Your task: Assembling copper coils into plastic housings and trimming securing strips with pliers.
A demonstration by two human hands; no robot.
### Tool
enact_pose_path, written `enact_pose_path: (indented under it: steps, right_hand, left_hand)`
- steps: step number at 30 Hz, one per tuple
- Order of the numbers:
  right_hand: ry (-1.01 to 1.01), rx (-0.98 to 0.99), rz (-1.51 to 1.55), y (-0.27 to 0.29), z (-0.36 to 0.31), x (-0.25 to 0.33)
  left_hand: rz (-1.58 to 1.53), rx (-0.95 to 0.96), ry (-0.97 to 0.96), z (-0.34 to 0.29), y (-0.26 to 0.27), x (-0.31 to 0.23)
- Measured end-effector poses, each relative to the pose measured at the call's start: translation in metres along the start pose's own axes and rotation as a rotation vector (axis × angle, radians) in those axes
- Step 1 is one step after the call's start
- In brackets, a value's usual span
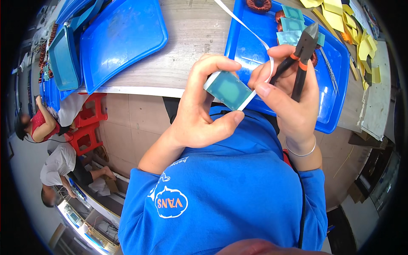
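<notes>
At the worktop's edge, the left grip pinches a teal oblong block slanting toward the right grip, which clasps black-handled pliers.

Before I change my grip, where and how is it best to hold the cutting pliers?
Probably around both black handles, coming from your body's side. The cutting pliers lie in your right hand with the metal head pointing away from you, and the handles spread apart toward you, so the fingers could likely wrap both and squeeze.
</notes>
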State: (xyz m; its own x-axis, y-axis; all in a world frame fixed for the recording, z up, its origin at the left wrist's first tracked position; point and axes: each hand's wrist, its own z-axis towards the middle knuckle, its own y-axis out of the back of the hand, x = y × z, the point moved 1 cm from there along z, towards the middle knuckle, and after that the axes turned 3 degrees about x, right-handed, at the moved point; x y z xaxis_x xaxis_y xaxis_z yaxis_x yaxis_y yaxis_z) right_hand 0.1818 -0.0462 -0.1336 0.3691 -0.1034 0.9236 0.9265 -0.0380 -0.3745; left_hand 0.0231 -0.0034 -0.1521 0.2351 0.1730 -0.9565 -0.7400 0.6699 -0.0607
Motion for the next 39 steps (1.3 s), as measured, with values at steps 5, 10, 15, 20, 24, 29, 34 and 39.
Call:
enact_pose_path:
  steps: [5, 10, 15, 20, 24, 29, 34, 39]
  right_hand:
    - [0.034, -0.003, -0.041, 0.001, 0.001, -0.001]
    - [0.074, 0.009, -0.063, 0.001, 0.002, 0.000]
    - [0.059, 0.006, -0.061, 0.002, 0.003, -0.002]
    - [0.132, -0.093, -0.332, 0.007, 0.003, -0.001]
    - [0.086, 0.093, -0.587, 0.022, -0.013, 0.013]
    - [0.071, 0.250, -0.787, 0.016, -0.015, 0.014]
    - [0.127, 0.281, -0.858, 0.011, -0.012, 0.011]
    - [0.128, 0.278, -0.863, 0.010, -0.011, 0.011]
  left_hand:
    - [0.023, -0.012, 0.025, 0.001, -0.001, -0.003]
    - [0.049, 0.002, 0.017, 0.002, 0.001, -0.002]
    - [0.046, 0.017, 0.002, 0.003, 0.003, 0.000]
    - [-0.148, -0.059, 0.015, 0.000, 0.005, -0.003]
    - [-0.140, -0.157, -0.037, 0.006, 0.015, -0.007]
    - [-0.093, -0.185, -0.154, 0.010, 0.019, -0.002]
    - [-0.011, -0.138, -0.181, 0.011, 0.019, -0.004]
    - [0.008, -0.138, -0.204, 0.010, 0.019, -0.004]
